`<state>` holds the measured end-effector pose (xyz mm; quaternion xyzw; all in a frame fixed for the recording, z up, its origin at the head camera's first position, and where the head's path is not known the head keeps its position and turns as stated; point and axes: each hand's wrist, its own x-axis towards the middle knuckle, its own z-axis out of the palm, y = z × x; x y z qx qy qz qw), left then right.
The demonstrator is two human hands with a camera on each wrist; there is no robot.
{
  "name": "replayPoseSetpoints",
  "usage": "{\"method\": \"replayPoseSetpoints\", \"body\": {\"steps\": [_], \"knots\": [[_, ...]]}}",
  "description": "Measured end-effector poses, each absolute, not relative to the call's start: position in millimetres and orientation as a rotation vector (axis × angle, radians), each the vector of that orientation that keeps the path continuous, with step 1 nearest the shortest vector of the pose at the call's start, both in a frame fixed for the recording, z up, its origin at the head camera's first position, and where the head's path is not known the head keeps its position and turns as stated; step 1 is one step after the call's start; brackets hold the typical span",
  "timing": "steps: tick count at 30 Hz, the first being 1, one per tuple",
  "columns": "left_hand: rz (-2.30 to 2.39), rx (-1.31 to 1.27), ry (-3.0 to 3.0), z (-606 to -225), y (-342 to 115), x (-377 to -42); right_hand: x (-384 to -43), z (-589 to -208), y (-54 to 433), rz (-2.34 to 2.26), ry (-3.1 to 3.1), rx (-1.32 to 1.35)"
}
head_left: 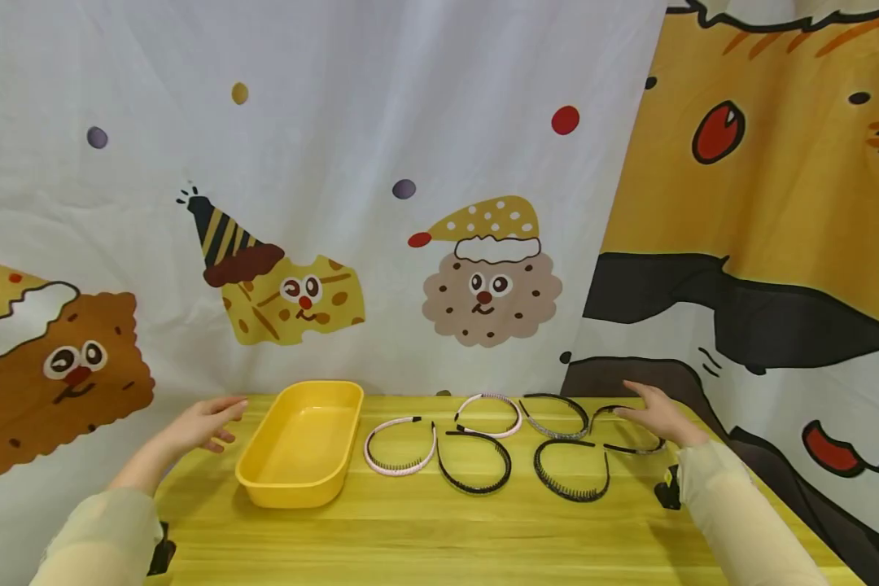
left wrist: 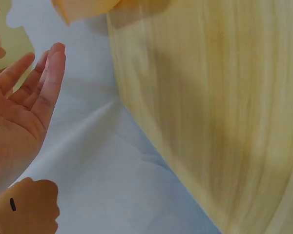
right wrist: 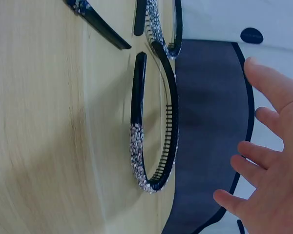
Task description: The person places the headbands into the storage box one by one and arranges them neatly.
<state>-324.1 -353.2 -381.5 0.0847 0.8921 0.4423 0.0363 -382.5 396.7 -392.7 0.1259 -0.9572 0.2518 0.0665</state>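
My left hand point(head_left: 198, 427) is held with loosely extended fingers to the left of a yellow plastic tray point(head_left: 293, 495); the left wrist view shows the same bare palm. On the other side, my right hand point(head_left: 658, 413) hovers with spread fingers over the rightmost black headband point(head_left: 640, 450), holding nothing. In the right wrist view, that headband point(right wrist: 136, 146) has glittery stones and inner comb teeth. Further left lie a toothed black headband point(head_left: 575, 496), a black one with silver glitter point(head_left: 560, 435), a plain black headband point(head_left: 476, 490) and two pink headbands point(head_left: 400, 471).
The wooden table point(head_left: 439, 537) carries the tray and headbands. Its far edge meets a printed cartoon curtain point(head_left: 381, 122), and dark clamp-like pieces point(head_left: 670, 488) show below each sleeve. The table's angled left edge appears in the left wrist view.
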Motion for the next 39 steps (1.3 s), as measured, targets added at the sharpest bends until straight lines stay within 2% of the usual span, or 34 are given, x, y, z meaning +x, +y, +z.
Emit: {"method": "replayPoseSetpoints", "body": {"steps": [7,20,28,39], "knots": [[1.421,0.316,2.698,-392,-355,-326,-382,-397,412,0.746,-2.895,0.264],[1.606,0.222,2.541,-411,-351,-319,-370,-411,432,0.905,-2.791,-0.109],[1.681,0.228,2.431,-426,-355,-318,-369,-432,449,1.148,-2.635,-0.361],[1.773,0.200,2.272,-433,-355,-316,-365,-451,455,1.553,-2.386,-0.468]]}}
